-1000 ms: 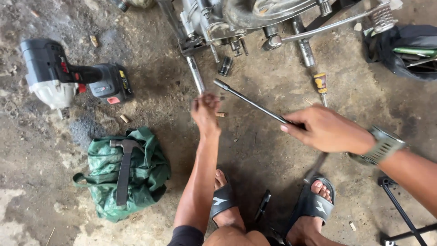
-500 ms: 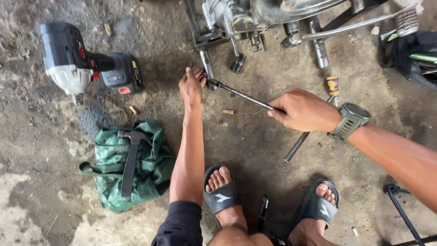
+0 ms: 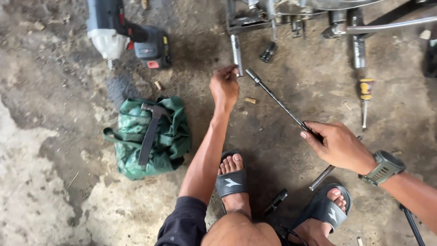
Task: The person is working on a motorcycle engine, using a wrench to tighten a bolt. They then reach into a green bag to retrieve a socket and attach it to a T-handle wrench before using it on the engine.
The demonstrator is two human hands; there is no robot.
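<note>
My right hand [image 3: 339,146], with a watch on its wrist, grips the near end of a long thin steel rod [image 3: 277,98]. The rod slants up and left, and its socket-like tip ends just right of my left hand [image 3: 224,86]. That hand reaches forward with its fingers curled at the lower end of a short steel tube [image 3: 236,54], which sticks out from the machine frame [image 3: 255,18]. Whether it grips the tube or only touches it is unclear.
A green cloth bag [image 3: 148,136] with a hammer [image 3: 152,125] on it lies at the left. A cordless impact wrench [image 3: 123,34] lies beyond it. A yellow-handled screwdriver [image 3: 365,95] and a loose socket [image 3: 268,51] sit near the frame, and a metal bar [image 3: 324,175] lies by my sandalled feet on the concrete.
My right hand has drawn the rod back and to the right, away from the frame. The rod's tip now stands apart from my left hand, which stays near the steel tube.
</note>
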